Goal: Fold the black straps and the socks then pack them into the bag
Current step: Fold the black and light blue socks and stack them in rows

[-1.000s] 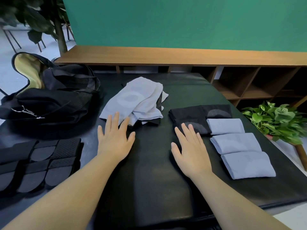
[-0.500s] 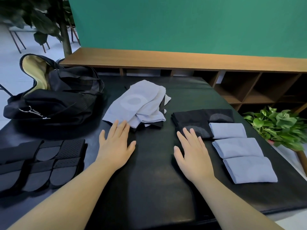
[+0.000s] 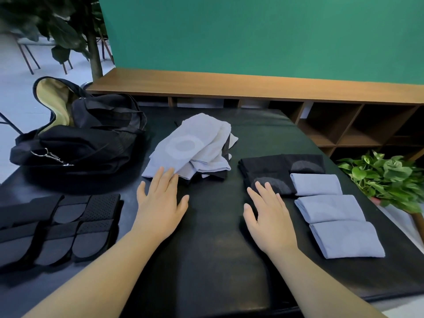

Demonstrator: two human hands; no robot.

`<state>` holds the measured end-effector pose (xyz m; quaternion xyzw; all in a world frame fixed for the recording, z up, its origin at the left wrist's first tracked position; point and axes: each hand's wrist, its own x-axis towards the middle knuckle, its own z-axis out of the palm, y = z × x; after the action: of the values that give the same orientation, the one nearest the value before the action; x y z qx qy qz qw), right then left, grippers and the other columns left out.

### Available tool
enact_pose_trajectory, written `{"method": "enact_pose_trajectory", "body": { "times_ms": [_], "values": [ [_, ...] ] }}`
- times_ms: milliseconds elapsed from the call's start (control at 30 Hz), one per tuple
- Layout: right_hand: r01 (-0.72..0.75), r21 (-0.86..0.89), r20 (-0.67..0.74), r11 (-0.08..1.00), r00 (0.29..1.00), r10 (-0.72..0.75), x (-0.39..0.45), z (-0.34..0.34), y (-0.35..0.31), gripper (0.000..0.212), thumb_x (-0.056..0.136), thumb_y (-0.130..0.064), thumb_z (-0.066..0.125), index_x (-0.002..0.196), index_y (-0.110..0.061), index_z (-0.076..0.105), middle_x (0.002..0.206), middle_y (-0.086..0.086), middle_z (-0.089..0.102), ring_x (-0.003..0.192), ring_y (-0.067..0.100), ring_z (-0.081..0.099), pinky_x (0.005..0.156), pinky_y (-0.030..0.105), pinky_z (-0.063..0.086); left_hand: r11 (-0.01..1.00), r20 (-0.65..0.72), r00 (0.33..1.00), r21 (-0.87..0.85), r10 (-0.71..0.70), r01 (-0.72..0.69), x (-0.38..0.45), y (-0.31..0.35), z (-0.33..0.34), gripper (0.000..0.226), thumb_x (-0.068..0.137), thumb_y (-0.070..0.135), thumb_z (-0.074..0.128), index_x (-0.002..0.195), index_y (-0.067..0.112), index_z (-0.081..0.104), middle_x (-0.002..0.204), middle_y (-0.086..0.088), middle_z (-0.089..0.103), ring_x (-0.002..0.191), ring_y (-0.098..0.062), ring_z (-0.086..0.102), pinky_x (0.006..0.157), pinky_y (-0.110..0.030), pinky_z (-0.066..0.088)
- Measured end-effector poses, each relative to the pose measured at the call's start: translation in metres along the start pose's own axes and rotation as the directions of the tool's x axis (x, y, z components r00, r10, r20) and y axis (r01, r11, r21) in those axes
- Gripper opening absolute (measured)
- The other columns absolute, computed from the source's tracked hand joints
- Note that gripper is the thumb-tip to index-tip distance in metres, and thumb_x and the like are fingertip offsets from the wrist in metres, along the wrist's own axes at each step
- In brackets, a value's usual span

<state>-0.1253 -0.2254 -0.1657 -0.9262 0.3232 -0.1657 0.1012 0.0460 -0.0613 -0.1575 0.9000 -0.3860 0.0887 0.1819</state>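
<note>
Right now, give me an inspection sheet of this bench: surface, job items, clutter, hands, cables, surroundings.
Surface: black padded table, flat.
Job's things: loose pile of light socks at centre; three folded light socks in a row at right, folded black socks behind them; black straps laid out at left; black bag open at back left.
Clutter: nothing seen.
Hands: left hand flat, fingertips on the pile's near edge; right hand flat, fingertips at the black socks.
Cables: nothing seen.
Surroundings: wooden shelf, green wall, potted plant at right.
</note>
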Motion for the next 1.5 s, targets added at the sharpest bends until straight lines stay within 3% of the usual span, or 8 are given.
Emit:
{"method": "enact_pose_trajectory", "body": {
  "times_ms": [200, 467, 700, 900, 1067, 1233, 1367, 1500],
  "values": [
    [0.022, 0.006, -0.02, 1.0, 1.0, -0.022, -0.003, -0.003, -0.002, 0.075, 0.082, -0.052, 0.006, 0.144, -0.025, 0.039, 0.156, -0.01, 0.023, 0.145, 0.006, 0.005, 0.115, 0.022, -0.005, 0.969, -0.29, 0.93, -0.036, 0.224, -0.244, -0.041, -0.015, 0.004, 0.041, 0.078, 0.013, 0.065, 0.118, 0.015, 0.056, 0.116, -0.001, 0.059, 0.119, -0.016, 0.043, 0.094, -0.048, 0.037],
    [-0.039, -0.218, 0.02, 0.975, 0.999, 0.044, -0.013, 0.008, -0.013, 0.055, 0.095, -0.031, 0.028, 0.149, -0.018, 0.029, 0.157, 0.001, 0.019, 0.146, 0.022, 0.014, 0.115, 0.046, 0.015, 0.912, -0.19, 0.909, -0.112, 0.37, -0.395, -0.076, -0.012, -0.005, 0.057, 0.071, 0.001, 0.044, 0.118, 0.031, 0.051, 0.099, 0.012, 0.048, 0.087, -0.007, 0.045, 0.08, -0.018, 0.028],
    [0.179, -0.131, 0.105, 0.975, 0.981, -0.165, -0.056, 0.001, -0.028, 0.061, 0.087, -0.038, 0.027, 0.145, -0.02, 0.034, 0.152, -0.005, 0.032, 0.141, 0.014, 0.018, 0.113, 0.035, 0.014, 0.898, -0.059, 0.931, -0.25, 0.36, -0.363, -0.092, 0.001, -0.005, 0.077, 0.06, -0.005, 0.077, 0.12, 0.035, 0.049, 0.094, 0.018, 0.063, 0.089, 0.001, 0.046, 0.083, -0.014, 0.033],
    [0.337, 0.057, 0.183, 0.94, 0.922, -0.342, -0.084, 0.002, -0.046, 0.06, 0.087, -0.038, 0.034, 0.146, -0.026, 0.031, 0.152, -0.016, 0.03, 0.141, 0.004, 0.017, 0.112, 0.026, 0.006, 0.873, -0.004, 0.953, -0.399, 0.303, -0.279, -0.104, 0.012, -0.01, 0.039, 0.087, 0.033, 0.039, 0.123, 0.046, 0.039, 0.11, 0.022, 0.061, 0.107, 0.005, 0.046, 0.093, -0.008, 0.03],
    [0.337, 0.157, 0.161, 0.928, 0.919, -0.361, -0.089, -0.001, -0.054, 0.067, 0.079, -0.048, 0.008, 0.139, -0.04, 0.035, 0.15, -0.031, 0.013, 0.142, -0.006, -0.003, 0.111, 0.016, -0.009, 0.846, 0.031, 0.956, -0.475, 0.292, -0.242, -0.116, 0.013, -0.014, 0.049, 0.089, 0.028, 0.055, 0.123, 0.053, 0.031, 0.111, 0.042, 0.044, 0.111, 0.021, 0.037, 0.095, -0.006, 0.031],
    [0.297, 0.22, 0.112, 0.929, 0.939, -0.327, -0.088, -0.002, -0.052, 0.04, 0.089, -0.048, 0.027, 0.113, -0.037, 0.057, 0.145, -0.029, 0.032, 0.141, -0.005, 0.012, 0.108, 0.012, 0.003, 0.916, -0.032, 0.982, -0.358, 0.184, -0.183, -0.123, -0.008, -0.017, 0.047, 0.077, 0.048, 0.048, 0.122, 0.039, 0.054, 0.118, 0.034, 0.044, 0.116, 0.009, 0.039, 0.102, -0.019, 0.026],
    [0.303, 0.247, 0.069, 0.92, 0.942, -0.329, -0.091, -0.002, -0.051, 0.012, 0.096, -0.026, 0.047, 0.098, -0.029, 0.059, 0.141, -0.027, 0.039, 0.14, -0.005, 0.014, 0.101, 0.007, 0.009, 0.92, 0.003, 0.994, -0.378, 0.109, -0.1, -0.128, -0.02, -0.025, 0.047, 0.075, 0.041, 0.046, 0.12, 0.038, 0.055, 0.126, 0.033, 0.039, 0.127, 0.011, 0.025, 0.106, -0.018, 0.016],
    [0.319, 0.256, 0.107, 0.912, 0.929, -0.355, -0.093, -0.005, -0.05, 0.029, 0.093, -0.032, 0.048, 0.121, -0.036, 0.053, 0.141, -0.031, 0.033, 0.134, -0.014, 0.006, 0.105, 0.01, 0.007, 0.916, 0.09, 0.991, -0.399, 0.096, -0.052, -0.134, -0.022, -0.03, 0.038, 0.083, 0.015, 0.062, 0.109, 0.042, 0.056, 0.121, 0.04, 0.04, 0.124, 0.012, 0.034, 0.105, -0.017, 0.03]
  ]
}}
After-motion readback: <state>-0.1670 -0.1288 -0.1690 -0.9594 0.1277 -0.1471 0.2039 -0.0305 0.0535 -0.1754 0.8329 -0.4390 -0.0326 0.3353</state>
